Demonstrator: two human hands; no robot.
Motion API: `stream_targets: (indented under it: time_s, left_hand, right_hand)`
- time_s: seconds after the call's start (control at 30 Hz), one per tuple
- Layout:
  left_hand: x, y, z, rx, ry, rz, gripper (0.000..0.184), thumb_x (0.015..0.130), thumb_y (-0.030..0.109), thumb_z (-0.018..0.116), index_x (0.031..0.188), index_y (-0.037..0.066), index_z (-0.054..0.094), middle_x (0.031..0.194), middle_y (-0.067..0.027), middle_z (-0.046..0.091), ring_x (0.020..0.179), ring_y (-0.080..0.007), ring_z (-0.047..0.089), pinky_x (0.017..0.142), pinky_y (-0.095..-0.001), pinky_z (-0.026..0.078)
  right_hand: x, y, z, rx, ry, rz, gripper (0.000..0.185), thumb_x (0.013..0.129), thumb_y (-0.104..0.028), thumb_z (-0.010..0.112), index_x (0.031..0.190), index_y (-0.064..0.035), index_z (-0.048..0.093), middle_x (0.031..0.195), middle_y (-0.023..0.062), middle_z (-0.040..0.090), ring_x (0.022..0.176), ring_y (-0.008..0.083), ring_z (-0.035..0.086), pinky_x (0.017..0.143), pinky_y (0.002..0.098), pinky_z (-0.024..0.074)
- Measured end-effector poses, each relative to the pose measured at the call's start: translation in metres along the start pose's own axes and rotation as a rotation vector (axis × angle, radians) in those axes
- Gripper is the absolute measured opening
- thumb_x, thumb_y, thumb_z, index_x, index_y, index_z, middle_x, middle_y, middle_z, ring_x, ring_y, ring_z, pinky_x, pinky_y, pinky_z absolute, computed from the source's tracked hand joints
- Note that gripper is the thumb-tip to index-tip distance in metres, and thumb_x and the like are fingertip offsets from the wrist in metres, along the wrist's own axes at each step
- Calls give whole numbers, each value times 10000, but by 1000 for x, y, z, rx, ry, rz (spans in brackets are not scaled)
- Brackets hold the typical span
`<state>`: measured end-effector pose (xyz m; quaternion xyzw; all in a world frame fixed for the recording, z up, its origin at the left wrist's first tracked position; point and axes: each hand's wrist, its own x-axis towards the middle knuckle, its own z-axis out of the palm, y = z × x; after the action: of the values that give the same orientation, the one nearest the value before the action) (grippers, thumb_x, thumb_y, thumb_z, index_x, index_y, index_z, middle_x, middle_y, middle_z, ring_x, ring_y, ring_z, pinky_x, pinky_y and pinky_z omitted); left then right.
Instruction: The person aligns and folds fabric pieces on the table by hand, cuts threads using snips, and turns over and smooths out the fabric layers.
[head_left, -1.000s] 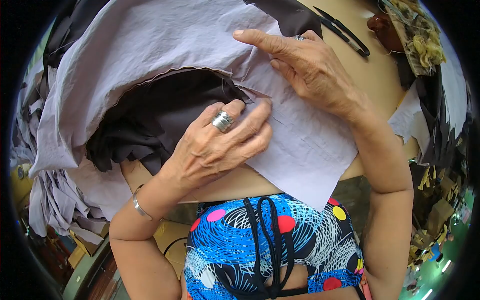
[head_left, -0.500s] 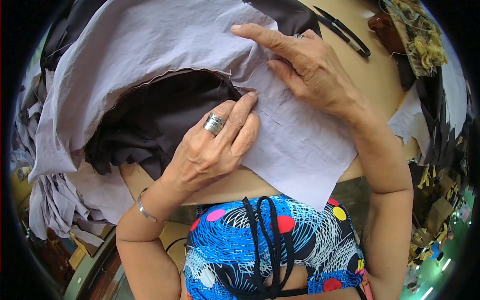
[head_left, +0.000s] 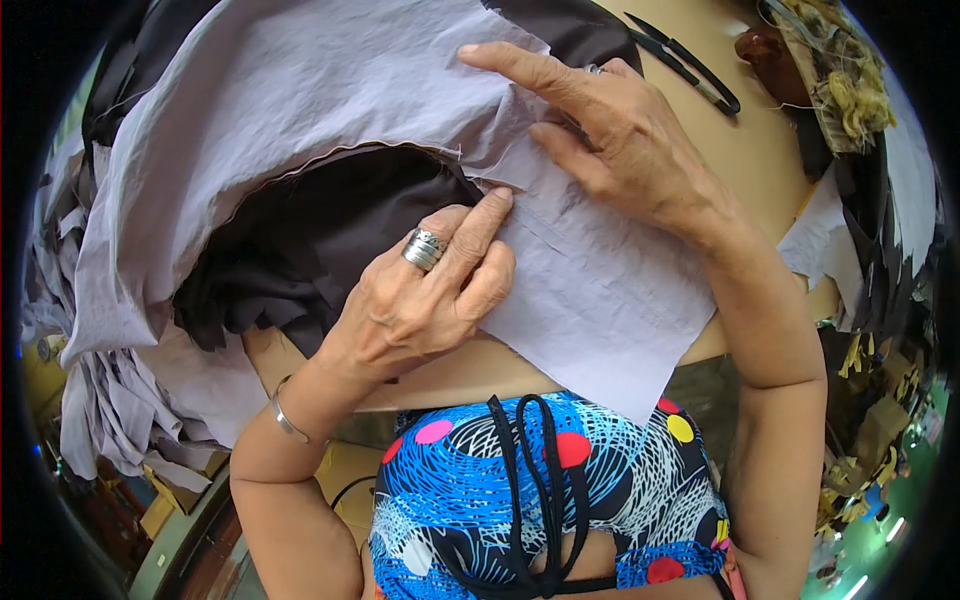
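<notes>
Pale lilac fabric [head_left: 330,80] spreads over the table, its curved edge bordering dark brown fabric [head_left: 310,220]. My left hand [head_left: 425,285], with a wide silver ring, has its fingers bent together at a small fold beside the seam; its index fingertip presses on the lilac cloth, and the thumb is hidden. My right hand [head_left: 620,135] rests on the lilac fabric farther up and to the right, index finger stretched out and thumb apart, with nothing visible between them. A pointed lilac corner hangs over the front table edge.
Black thread snips [head_left: 685,62] lie on the tan table [head_left: 750,150] at the upper right. Beyond them are a reddish-brown object [head_left: 770,65] and a board with tangled yellowish threads [head_left: 850,90]. Heaped lilac cloth [head_left: 120,400] hangs at the left, and fabric scraps hang at the right.
My left hand has moved slightly left and its fingers have settled at the fold. My right index finger has shifted slightly up and left. The fabric has barely moved.
</notes>
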<state>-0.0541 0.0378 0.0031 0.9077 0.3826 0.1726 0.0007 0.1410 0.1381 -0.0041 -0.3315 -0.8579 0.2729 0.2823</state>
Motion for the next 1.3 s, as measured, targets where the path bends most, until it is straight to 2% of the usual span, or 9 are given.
stream_targets:
  time_s: [0.1,0.3,0.5,0.57,0.63,0.7,0.73,0.97,1.3]
  left_hand:
    - [3,-5,1,70,36,65,199,724,45,633,876,28,506,1107,-185,619,808,-225,639,628,-253,527]
    - [2,-3,0,89,-9,47,201,697,43,619,861,52,503,1113,-186,615,825,-225,623,663,-252,525]
    - [11,-2,-13,58,-137,97,181,691,114,588,854,109,507,1171,-47,582,890,-208,560,703,-272,513]
    - [10,-4,-14,-22,-132,61,209,671,70,605,863,91,524,1191,-53,587,878,-229,576,697,-281,518]
    - [10,-7,-13,-104,-125,27,241,651,26,622,872,73,541,1211,-58,592,865,-250,592,690,-290,523]
    - [2,-12,-3,-84,20,17,233,653,56,612,877,74,549,1119,-55,597,843,-218,591,691,-288,514]
    - [-1,-15,1,-78,91,13,231,655,70,607,880,75,552,1072,-54,599,832,-202,591,691,-287,510]
    - [3,-34,-4,31,98,-42,256,671,37,619,923,62,576,932,-64,574,818,-224,582,694,-325,498]
    - [25,-50,-10,90,168,-29,223,706,18,591,926,52,582,920,-80,565,804,-241,597,695,-325,513]
  right_hand:
    - [2,3,7,-3,78,-91,619,767,44,602,1314,-239,533,653,16,565,547,140,488,640,283,344]
    - [2,1,3,-92,58,-100,592,775,53,605,1290,-234,558,735,-5,612,564,123,483,661,277,334]
    - [1,1,6,-55,94,-60,549,741,38,648,1242,-180,593,826,18,625,595,147,509,694,287,374]
    - [0,3,4,-327,323,-244,425,770,-19,598,1169,-166,589,863,37,611,645,179,553,632,311,390]
    - [-4,1,4,-372,380,-344,314,778,-52,575,1081,-132,589,898,56,590,692,202,574,607,324,418]
    - [-21,-13,7,-189,262,-358,214,764,-62,580,977,-79,592,929,73,561,736,216,572,618,329,458]
    - [-28,-23,3,-188,46,-302,194,746,-80,575,928,-13,588,882,84,540,770,236,559,656,332,498]
    - [-39,-16,20,-288,59,-404,292,747,-112,549,989,47,586,872,103,520,817,242,552,702,314,503]
    - [-34,-21,19,-307,-40,-323,325,770,-107,515,1042,63,563,903,120,506,811,257,555,707,327,498]
